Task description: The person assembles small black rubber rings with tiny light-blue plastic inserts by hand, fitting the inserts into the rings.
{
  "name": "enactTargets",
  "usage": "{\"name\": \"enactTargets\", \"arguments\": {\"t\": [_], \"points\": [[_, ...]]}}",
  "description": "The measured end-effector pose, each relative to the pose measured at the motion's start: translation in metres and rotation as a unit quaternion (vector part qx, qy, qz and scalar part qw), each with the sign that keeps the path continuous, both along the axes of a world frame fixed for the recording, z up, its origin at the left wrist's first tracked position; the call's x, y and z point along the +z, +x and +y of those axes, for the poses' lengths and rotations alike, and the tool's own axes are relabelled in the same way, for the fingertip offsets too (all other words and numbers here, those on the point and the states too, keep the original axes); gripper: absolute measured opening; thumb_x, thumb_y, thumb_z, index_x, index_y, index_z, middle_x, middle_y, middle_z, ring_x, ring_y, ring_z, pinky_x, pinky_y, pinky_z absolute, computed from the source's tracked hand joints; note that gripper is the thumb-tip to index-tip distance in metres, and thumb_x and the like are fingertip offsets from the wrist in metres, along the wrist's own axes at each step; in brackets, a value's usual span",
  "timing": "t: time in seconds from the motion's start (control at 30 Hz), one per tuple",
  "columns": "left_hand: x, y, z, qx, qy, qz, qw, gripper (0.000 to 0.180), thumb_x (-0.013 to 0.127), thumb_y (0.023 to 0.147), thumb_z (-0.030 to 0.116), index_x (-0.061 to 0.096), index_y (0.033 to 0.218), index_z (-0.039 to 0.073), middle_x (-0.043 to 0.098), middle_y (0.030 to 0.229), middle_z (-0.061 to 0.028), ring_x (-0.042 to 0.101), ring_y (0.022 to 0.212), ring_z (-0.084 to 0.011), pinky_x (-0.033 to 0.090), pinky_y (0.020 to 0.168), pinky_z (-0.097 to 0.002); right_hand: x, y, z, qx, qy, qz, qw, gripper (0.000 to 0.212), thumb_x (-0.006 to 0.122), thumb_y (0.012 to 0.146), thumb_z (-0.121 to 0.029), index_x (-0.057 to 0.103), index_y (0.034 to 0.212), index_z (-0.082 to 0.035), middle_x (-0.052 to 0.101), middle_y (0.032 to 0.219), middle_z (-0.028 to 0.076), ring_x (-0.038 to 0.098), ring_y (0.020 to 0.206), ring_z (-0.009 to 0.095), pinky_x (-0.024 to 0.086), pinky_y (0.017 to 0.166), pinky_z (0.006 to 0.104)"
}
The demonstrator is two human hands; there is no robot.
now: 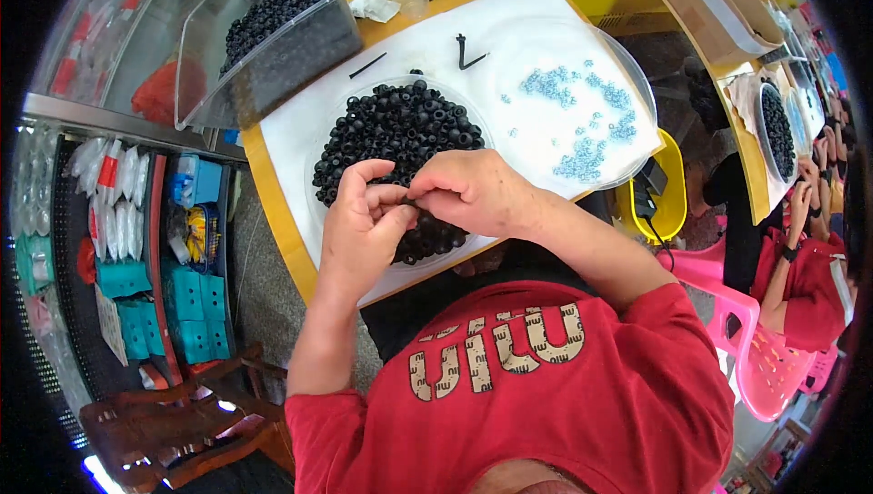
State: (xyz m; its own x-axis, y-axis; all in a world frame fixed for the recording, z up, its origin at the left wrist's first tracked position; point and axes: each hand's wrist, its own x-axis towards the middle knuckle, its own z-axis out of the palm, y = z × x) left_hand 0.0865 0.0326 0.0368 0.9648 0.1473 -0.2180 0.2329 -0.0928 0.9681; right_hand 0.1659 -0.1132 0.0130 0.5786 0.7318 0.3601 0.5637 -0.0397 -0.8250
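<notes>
My left hand (368, 221) and my right hand (473, 192) meet over the near part of a heap of small black ring-like parts (400, 126), each with a hole. Both hands are closed in a pinch, fingertips almost touching; whatever sits between them is too small and hidden to make out. The heap lies in a shallow clear round tray (484, 112) on a white sheet (536, 12). To the right, small pale blue clear pieces (582, 159) lie scattered on another clear round tray (647, 94).
A clear bin (305, 49) of black parts stands far left. Thin black sticks (368, 65), a small clear cup (411, 3) and a crumpled tissue (375, 5) lie along the far side. A yellow basket (673, 189) sits right of the table. Another person (809, 267) works beyond pink chairs (755, 349).
</notes>
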Motion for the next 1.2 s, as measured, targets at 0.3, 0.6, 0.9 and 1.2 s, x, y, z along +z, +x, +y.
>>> {"name": "enactTargets", "arguments": {"t": [0.3, 0.6, 0.9, 1.2], "points": [[0.005, -0.002, 0.013, 0.032, 0.111, -0.022, 0.993, 0.027, 0.051, 0.072, -0.003, 0.048, 0.099, 0.001, 0.055, 0.079, -0.0045, 0.052, 0.068, -0.0076, 0.043, 0.063, -0.0192, -0.005, 0.009, -0.004, -0.051, -0.004, -0.041, 0.998, 0.016, 0.058, 0.069, -0.008, 0.058, 0.085, -0.005, 0.058, 0.078, 0.009, 0.058, 0.072, 0.023, 0.047, 0.063, 0.0281], [0.002, -0.022, 0.023, 0.027, 0.054, 0.002, 0.998, 0.019, 0.05, 0.075, -0.003, 0.054, 0.094, -0.001, 0.055, 0.084, -0.0033, 0.053, 0.072, -0.0088, 0.045, 0.066, -0.0221, 0.011, 0.052, -0.118, -0.28, -0.351, -0.046, 0.892, 0.034, 0.053, 0.072, -0.008, 0.048, 0.105, -0.002, 0.057, 0.083, 0.019, 0.056, 0.075, 0.031, 0.045, 0.069, 0.0354], [-0.001, -0.019, 0.005, -0.004, 0.019, 0.01, 1.0, 0.019, 0.052, 0.074, -0.001, 0.056, 0.092, 0.001, 0.054, 0.08, 0.0013, 0.049, 0.067, -0.004, 0.04, 0.06, -0.017, -0.015, 0.077, -0.108, -0.155, -0.387, -0.099, 0.904, 0.027, 0.043, 0.074, -0.005, 0.055, 0.098, -0.009, 0.053, 0.086, 0.019, 0.052, 0.081, 0.034, 0.042, 0.074, 0.0377], [0.0, -0.029, 0.012, 0.029, -0.036, 0.027, 0.999, 0.018, 0.053, 0.075, -0.002, 0.055, 0.092, 0.0, 0.055, 0.08, -0.0004, 0.051, 0.07, -0.0056, 0.042, 0.063, -0.0178, -0.006, 0.074, -0.146, -0.279, -0.308, -0.031, 0.909, 0.016, 0.049, 0.074, -0.006, 0.059, 0.086, -0.002, 0.059, 0.08, 0.015, 0.058, 0.077, 0.026, 0.044, 0.069, 0.0316]]}}
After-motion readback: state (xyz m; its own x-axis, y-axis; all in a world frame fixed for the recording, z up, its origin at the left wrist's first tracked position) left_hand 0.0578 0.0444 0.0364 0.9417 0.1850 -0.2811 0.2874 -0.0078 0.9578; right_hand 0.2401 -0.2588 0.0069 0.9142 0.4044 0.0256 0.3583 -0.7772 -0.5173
